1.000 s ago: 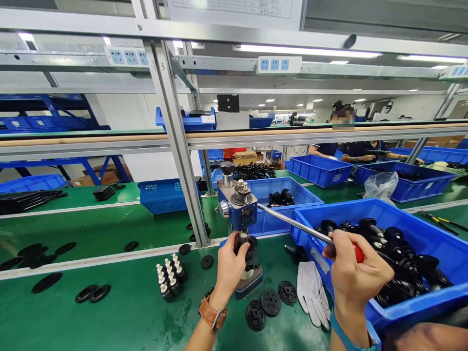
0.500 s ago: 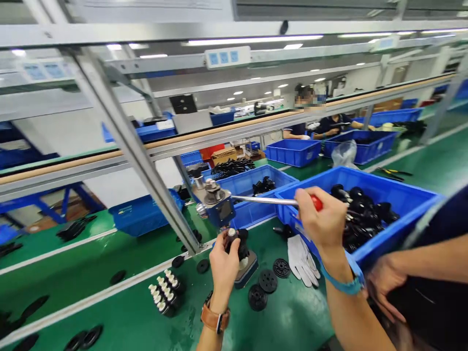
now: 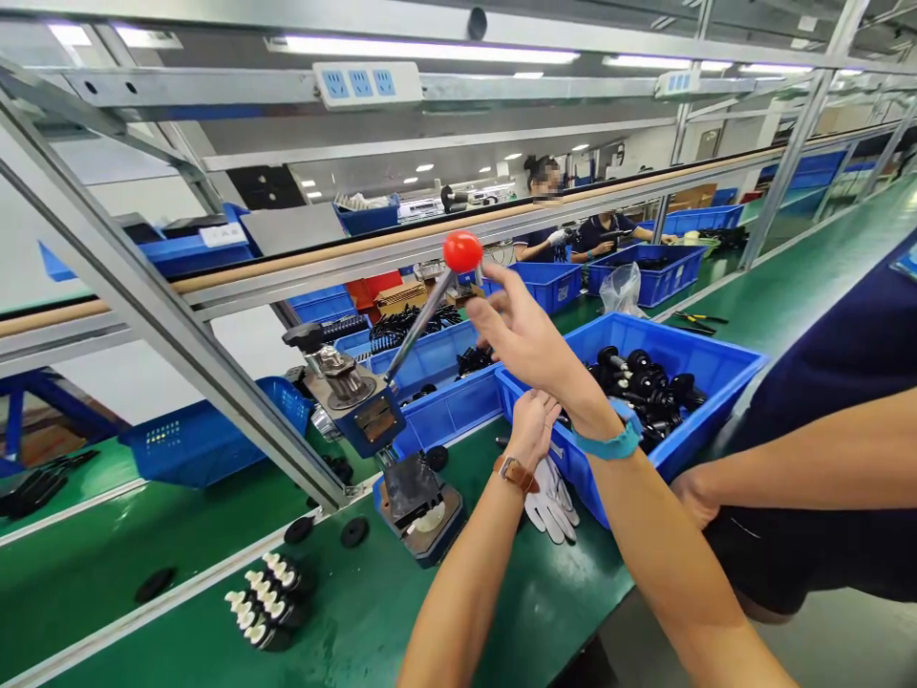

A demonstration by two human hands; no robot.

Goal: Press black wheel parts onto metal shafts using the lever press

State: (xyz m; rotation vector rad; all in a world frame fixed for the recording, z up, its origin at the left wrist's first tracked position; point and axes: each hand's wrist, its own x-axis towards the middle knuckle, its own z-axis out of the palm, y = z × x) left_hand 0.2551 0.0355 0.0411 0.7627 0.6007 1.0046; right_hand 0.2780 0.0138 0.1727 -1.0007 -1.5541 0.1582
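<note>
A hand press (image 3: 354, 401) stands on the green table, its metal lever (image 3: 422, 325) raised and tipped by a red ball knob (image 3: 462, 251). Just right of the knob is my right hand (image 3: 520, 334), fingers apart and holding nothing. My left hand (image 3: 534, 425) is below it, at the near edge of the blue bin (image 3: 688, 339) of black parts. Its fingers are bent and partly covered by my right forearm; whether they hold anything is hidden. A white glove (image 3: 551, 506) lies beneath my left hand. Nothing black stands on the press base (image 3: 430, 521).
Black parts with white tips (image 3: 265, 602) stand grouped at the lower left, near black discs (image 3: 354, 532). A slanted metal post (image 3: 215, 382) rises left of the press. Another person's arm (image 3: 809, 459) is at the right. Further blue bins (image 3: 645, 277) stand behind.
My right hand has let go of the red knob, and the lever has swung up. My left hand has moved from the press to the bin's edge. The view has shifted right.
</note>
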